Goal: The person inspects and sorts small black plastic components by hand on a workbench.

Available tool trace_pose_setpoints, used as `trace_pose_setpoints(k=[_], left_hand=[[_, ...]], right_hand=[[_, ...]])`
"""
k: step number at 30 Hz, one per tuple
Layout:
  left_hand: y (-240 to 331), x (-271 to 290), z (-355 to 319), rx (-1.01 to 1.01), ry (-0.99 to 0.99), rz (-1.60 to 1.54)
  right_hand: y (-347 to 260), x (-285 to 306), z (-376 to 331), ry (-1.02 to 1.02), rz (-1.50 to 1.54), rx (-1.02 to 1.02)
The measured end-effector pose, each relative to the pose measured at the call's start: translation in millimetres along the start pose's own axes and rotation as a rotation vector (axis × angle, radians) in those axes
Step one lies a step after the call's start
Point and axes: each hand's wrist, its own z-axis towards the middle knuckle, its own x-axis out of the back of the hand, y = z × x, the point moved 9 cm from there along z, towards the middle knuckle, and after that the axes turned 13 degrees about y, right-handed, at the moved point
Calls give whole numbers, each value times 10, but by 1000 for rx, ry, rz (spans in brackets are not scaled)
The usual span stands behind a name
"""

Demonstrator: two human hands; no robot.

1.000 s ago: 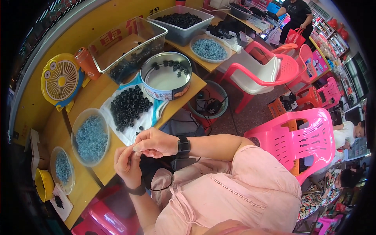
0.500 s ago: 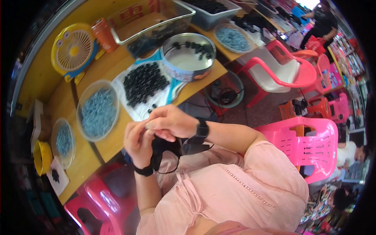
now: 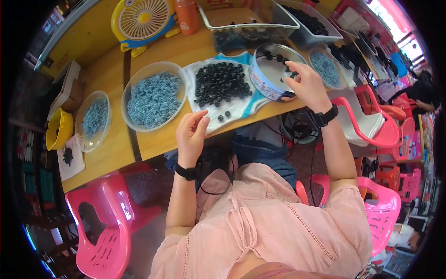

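The right hand [image 3: 309, 88] hangs over the tin [image 3: 265, 86], thumb and fingers parted, dark pieces showing in the gap; it hides part of the tin's right rim. The left hand [image 3: 189, 142] is by the table's near edge, finger and thumb narrowed; I can't tell whether anything is between them. Just beyond, black beads [image 3: 222, 83] lie heaped on a cloth [image 3: 236, 114], two stray ones nearer the edge. The tin sits against the cloth's right side; a bowl [image 3: 141, 73] of blue pieces [image 3: 153, 100] crowds its left. Behind, a clear bin [image 3: 251, 27] walls off the back, with a cup [image 3: 186, 18] and fan [image 3: 145, 18] to its left.
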Motion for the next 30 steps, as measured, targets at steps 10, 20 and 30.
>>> trace_pose_setpoints(k=[10,20,30], left_hand=[[3,49,15,33,3,-19],[14,57,29,11,6,-33],[-17,67,46,-29,14,-5]], right_hand=[[-863,-1196,203,-190,-193,445],[-513,-1925,473,-402,-533,320],[-475,-1885,478,-361,-572,318]])
